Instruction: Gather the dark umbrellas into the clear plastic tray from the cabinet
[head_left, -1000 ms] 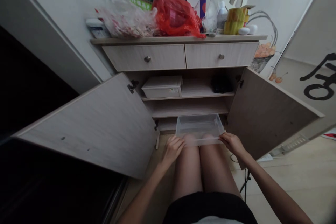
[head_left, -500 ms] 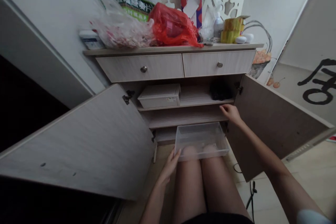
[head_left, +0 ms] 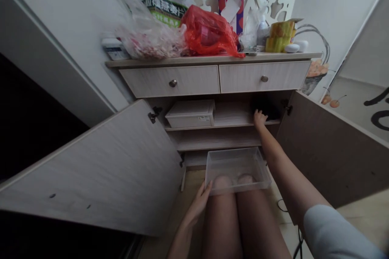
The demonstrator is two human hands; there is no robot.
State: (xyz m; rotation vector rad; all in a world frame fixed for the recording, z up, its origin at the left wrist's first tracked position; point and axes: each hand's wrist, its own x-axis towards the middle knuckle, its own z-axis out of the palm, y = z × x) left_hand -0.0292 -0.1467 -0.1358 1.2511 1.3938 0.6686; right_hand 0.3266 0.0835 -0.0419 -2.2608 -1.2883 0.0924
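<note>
On the upper shelf [head_left: 231, 116], at the black bundle [head_left: 269, 107] with curled right hand [head_left: 260, 117], cannot tell whether gripping; over the legs [head_left: 221, 218], pinching the clear tray [head_left: 234, 161] with left hand [head_left: 201, 199]. Probably mid-reach; next, seems to need a firm grip.

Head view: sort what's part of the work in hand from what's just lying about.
In hand:
- clear bin, held by the left hand
- dark item on the upper shelf, at the right hand; grip unclear

Seemingly just lying about, on the cabinet top:
- red bag
- white-lidded tub
- yellow stack
</note>
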